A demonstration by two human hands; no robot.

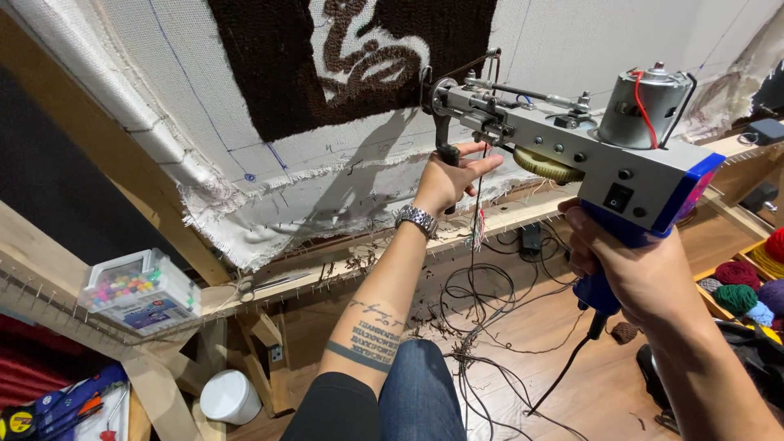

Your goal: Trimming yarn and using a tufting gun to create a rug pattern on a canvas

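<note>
Right hand (pixel 633 273) wrapped tight round the blue pistol grip of a tufting gun (pixel 572 135), fingers fully closed on it, black power cord (pixel 563 376) trailing down from the butt to the floor. Gun held level, grey metal body pointing left, needle end pressed against the white backing cloth (pixel 163 90) just at the lower right corner of the dark brown tufted patch (pixel 278 73). Silver motor (pixel 641 106) with a red wire sitting on top near the back, a tan gear below the body.

Left hand (pixel 449 180) raised under the front of the gun, thumb and palm against the black front handle (pixel 445 143), fingers stretched out mostly open rather than curled; possibly only steadying it, grip hard to judge from this angle. Metal link wristwatch (pixel 416 219) on that wrist, tattoo lettering along the forearm. Thin strand of yarn (pixel 478 208) hanging down beside the fingers.

Cloth stretched on a wooden frame (pixel 98 139) with rows of small nails along the lower rail. Clear plastic box of coloured pins (pixel 139 290) resting on the rail at left, scissors (pixel 261 286) lying just beside it. White bucket (pixel 230 396) on the floor below. Balls of yarn (pixel 739 286), red, green and purple, in a wooden crate at far right. Loose dark yarn scraps (pixel 474 343) tangled over the wooden floor. Knee in blue jeans (pixel 416 392) at the bottom edge.
</note>
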